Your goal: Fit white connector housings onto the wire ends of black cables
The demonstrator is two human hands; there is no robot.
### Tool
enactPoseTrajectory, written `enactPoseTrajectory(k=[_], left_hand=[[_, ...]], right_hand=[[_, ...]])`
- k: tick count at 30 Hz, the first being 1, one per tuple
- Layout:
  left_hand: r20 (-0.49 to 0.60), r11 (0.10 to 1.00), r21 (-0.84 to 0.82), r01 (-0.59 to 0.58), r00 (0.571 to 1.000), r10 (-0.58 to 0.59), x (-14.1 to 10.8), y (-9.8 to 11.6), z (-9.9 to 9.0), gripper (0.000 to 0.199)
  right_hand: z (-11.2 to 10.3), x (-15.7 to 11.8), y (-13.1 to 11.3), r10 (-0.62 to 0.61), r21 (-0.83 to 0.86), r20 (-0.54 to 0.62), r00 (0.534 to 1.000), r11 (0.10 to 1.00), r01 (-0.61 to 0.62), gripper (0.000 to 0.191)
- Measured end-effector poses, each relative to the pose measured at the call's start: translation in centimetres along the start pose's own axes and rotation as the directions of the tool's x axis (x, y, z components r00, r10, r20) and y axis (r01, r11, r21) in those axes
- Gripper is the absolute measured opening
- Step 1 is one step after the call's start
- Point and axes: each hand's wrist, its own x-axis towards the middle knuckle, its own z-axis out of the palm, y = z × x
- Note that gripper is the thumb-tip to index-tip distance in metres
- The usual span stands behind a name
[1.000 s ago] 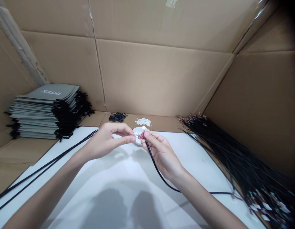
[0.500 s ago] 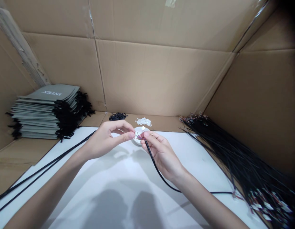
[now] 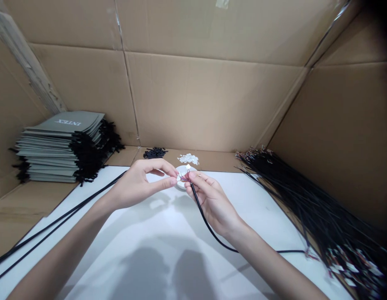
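My right hand [image 3: 212, 200] pinches the end of a black cable [image 3: 204, 216], where thin coloured wires come out of the sheath. A small white connector [image 3: 188, 166] stands up from those wires above my fingertips. My left hand [image 3: 143, 183] comes in from the left, its thumb and index finger closed on a small white piece [image 3: 178, 178] at the wire ends. A white bowl [image 3: 182, 186] lies behind my fingertips, partly hidden by them. The cable runs down and passes under my right forearm.
Grey INTEX sheets [image 3: 49, 154] with black ties are stacked at left. Small black pieces [image 3: 155, 153] and white pieces [image 3: 188, 158] lie in piles at the back. A large bundle of black cables [image 3: 305, 200] is on the right; more cables [image 3: 71, 211] cross the left side.
Both hands keep nearly the same place and grip. The fingers of my left hand have shifted slightly at the wire ends.
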Motion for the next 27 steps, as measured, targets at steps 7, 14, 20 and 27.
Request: enactPoseTrajectory(k=[7,14,20,27], left_hand=[[0.006,0.999,-0.032,-0.037,0.999,0.037,0.2,0.0,0.4,0.014],[-0.029,0.99,-0.08,-0.117,0.993,0.115,0.2,-0.4,0.9,0.011],[-0.107,0.97,-0.08,-0.23,0.969,0.221,0.2,-0.9,1.4,0.004],[-0.011,0.952,-0.264,-0.155,0.987,0.158,0.4,-0.7,1.2,0.003]], right_hand=[[0.1,0.2,0.2,0.039,0.073,-0.022,0.999,0.997,-0.037,0.019],[0.1,0.3,0.3,0.052,0.107,0.015,0.999,0.993,-0.053,0.018],[-0.1,0.3,0.4,0.061,0.137,0.043,0.997,0.988,-0.066,0.022],[-0.5,0.3,0.8,0.025,0.164,0.139,0.99,0.985,-0.047,0.017]])
